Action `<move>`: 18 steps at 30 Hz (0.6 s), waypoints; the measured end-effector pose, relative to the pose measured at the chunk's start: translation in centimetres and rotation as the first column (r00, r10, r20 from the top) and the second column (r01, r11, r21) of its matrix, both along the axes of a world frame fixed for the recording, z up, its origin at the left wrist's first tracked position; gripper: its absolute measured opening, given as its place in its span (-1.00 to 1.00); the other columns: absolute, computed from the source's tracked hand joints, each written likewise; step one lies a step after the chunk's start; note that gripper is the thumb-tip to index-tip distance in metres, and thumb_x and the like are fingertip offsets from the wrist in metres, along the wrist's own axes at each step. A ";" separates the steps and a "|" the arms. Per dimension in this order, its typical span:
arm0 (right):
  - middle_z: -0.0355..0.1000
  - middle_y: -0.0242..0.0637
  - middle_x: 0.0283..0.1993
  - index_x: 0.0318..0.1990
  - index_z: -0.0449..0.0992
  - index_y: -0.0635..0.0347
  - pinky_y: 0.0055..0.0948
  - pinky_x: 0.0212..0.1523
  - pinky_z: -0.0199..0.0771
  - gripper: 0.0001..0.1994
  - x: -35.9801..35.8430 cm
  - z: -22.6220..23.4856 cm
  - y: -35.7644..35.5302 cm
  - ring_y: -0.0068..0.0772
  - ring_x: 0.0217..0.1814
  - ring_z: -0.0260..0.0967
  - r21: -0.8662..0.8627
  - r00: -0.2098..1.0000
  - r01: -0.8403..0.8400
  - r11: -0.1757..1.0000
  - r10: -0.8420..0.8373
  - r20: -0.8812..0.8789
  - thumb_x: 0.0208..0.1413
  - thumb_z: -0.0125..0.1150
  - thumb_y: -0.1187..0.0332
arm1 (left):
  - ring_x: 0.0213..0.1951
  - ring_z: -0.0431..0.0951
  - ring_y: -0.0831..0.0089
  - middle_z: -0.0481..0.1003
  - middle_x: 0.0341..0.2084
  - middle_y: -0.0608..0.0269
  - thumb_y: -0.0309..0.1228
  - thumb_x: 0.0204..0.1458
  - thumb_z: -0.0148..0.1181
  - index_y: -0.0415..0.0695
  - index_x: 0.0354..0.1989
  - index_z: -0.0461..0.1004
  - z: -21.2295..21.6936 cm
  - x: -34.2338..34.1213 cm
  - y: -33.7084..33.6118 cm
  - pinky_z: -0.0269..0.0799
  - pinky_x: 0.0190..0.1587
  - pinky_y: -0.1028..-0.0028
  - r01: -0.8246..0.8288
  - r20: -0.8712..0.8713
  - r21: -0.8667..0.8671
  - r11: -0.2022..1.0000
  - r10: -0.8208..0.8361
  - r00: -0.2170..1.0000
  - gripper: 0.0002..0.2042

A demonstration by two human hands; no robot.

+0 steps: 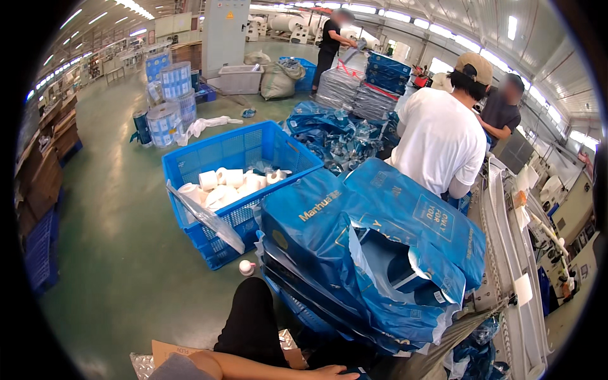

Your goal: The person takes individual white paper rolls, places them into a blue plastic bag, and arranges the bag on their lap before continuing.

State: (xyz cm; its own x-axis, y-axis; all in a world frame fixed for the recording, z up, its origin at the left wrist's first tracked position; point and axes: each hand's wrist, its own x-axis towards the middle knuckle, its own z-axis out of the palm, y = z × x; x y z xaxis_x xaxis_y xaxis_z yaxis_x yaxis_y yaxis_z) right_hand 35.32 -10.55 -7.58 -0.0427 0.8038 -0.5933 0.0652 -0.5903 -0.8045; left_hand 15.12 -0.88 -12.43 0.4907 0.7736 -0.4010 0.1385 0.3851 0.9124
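Observation:
My left forearm crosses the lower edge from a grey sleeve. At its end my left hand (332,373) is cut off by the picture's edge, beside a small blue piece of something. Its grip cannot be made out. My right hand is out of view. Just beyond the left hand, a large heap of blue printed plastic packaging bags (310,253) lies over a blue crate (303,310). One bag is torn wide, with its dark blue inside showing. To its left, a blue perforated crate (221,152) holds several white paper rolls (231,177) and a clear plastic strip leans over its side.
A small white bottle (246,268) stands on the green floor by my knee. A metal conveyor frame (506,253) runs along the right. A co-worker in a white shirt (440,136) bends ahead; two others stand farther off. Film rolls (166,120) are stacked at the left.

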 end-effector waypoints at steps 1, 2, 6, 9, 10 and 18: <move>0.33 -0.21 -0.14 0.08 0.18 0.30 -0.50 -0.29 0.43 -0.55 0.0 -0.6 0.2 -0.45 -0.23 0.33 -0.003 0.999 -0.013 1.000 0.013 0.040 -0.01 0.06 0.49 | -0.10 0.47 0.15 0.50 -0.25 -0.07 0.15 0.02 -0.03 -0.26 -0.17 0.46 0.0 -0.3 0.3 0.32 -0.04 0.28 0.057 0.037 -0.006 0.998 -0.056 0.998 -0.39; 0.35 -0.21 -0.19 0.05 0.21 0.30 -0.51 -0.32 0.42 -0.58 0.0 -1.1 0.4 -0.47 -0.29 0.34 -0.007 0.996 -0.025 1.000 0.025 0.081 -0.01 0.07 0.50 | -0.09 0.47 0.12 0.49 -0.24 -0.08 0.18 0.00 -0.03 -0.26 -0.18 0.46 0.2 -0.4 0.7 0.31 -0.04 0.27 0.106 -0.045 0.034 0.994 -0.105 0.993 -0.37; 0.36 -0.26 -0.34 -0.11 0.27 0.33 -0.51 -0.50 0.37 -0.68 -1.4 -1.3 0.2 -0.54 -0.50 0.30 0.021 0.976 -0.068 0.997 0.062 0.211 -0.08 0.09 0.52 | -0.05 0.43 0.02 0.45 -0.17 -0.18 0.28 -0.06 -0.08 -0.28 -0.19 0.46 0.2 -1.2 1.8 0.28 0.01 0.24 0.272 -0.253 0.036 0.962 -0.255 0.933 -0.28; 0.34 -0.27 -0.30 -0.08 0.27 0.36 -0.51 -0.40 0.40 -0.62 -0.9 -4.3 0.0 -0.51 -0.37 0.31 0.077 0.919 -0.187 0.979 0.147 0.367 -0.11 0.13 0.50 | 0.25 0.13 0.08 0.13 0.21 -0.14 0.46 -0.13 -0.29 -0.39 0.21 0.11 -8.2 0.2 3.2 0.06 0.23 0.28 0.346 -0.116 -0.257 0.902 -0.385 0.916 0.05; 0.34 -0.24 -0.24 -0.03 0.25 0.36 -0.51 -0.34 0.41 -0.60 -0.1 -3.4 0.1 -0.48 -0.27 0.32 0.077 0.948 -0.205 0.976 0.179 0.264 -0.10 0.12 0.51 | 0.25 0.14 0.08 0.14 0.20 -0.14 0.45 -0.13 -0.28 -0.39 0.21 0.13 -8.4 0.5 3.0 0.07 0.23 0.28 0.348 -0.108 -0.257 0.902 -0.384 0.917 0.04; 0.44 -0.09 -0.40 0.03 0.19 0.36 -0.25 -0.46 0.43 -0.59 -0.3 -3.2 0.9 -0.18 -0.50 0.40 0.032 0.882 -0.182 0.983 0.148 0.448 0.03 0.07 0.43 | 0.17 0.25 0.04 0.25 0.11 -0.22 0.44 -0.11 -0.32 -0.47 0.12 0.21 -9.5 1.4 3.3 0.16 0.17 0.28 0.345 -0.200 -0.236 0.908 -0.393 0.898 0.04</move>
State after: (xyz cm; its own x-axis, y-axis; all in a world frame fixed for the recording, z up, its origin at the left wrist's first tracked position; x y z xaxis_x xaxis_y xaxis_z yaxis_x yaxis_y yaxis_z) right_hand 35.02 -9.68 -10.81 0.0748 0.8488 -0.5233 0.5151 -0.4822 -0.7086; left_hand 16.53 2.40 -21.94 0.5978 0.4526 -0.6617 0.5073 0.4255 0.7494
